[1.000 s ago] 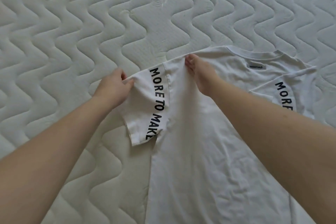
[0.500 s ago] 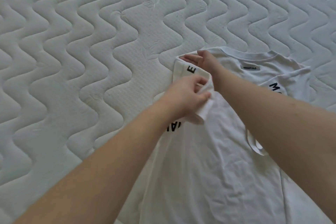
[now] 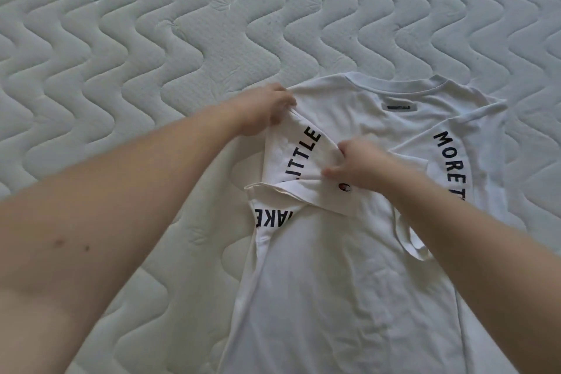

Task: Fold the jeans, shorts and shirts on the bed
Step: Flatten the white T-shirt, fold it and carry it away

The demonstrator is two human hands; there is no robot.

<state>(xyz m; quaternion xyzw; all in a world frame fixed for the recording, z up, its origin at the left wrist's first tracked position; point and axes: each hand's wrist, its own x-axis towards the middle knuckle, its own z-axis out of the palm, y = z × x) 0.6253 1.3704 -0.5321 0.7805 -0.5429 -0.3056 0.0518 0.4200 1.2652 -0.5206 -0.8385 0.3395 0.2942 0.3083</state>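
Evidently early on: left hand (image 3: 267,109) and right hand (image 3: 361,167) pinch the shirt (image 3: 349,267) sleeve (image 3: 300,161) mid-frame; body unfolded.

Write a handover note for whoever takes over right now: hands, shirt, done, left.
Left hand: pinches the shirt's shoulder edge.
Right hand: pinches the left sleeve, which lies folded in over the body.
White shirt: flat on the mattress, collar away from you; right sleeve also lies folded in.
Done: both sleeves in.
Left: flatten the left sleeve, fold the body. No jeans or shorts in view.
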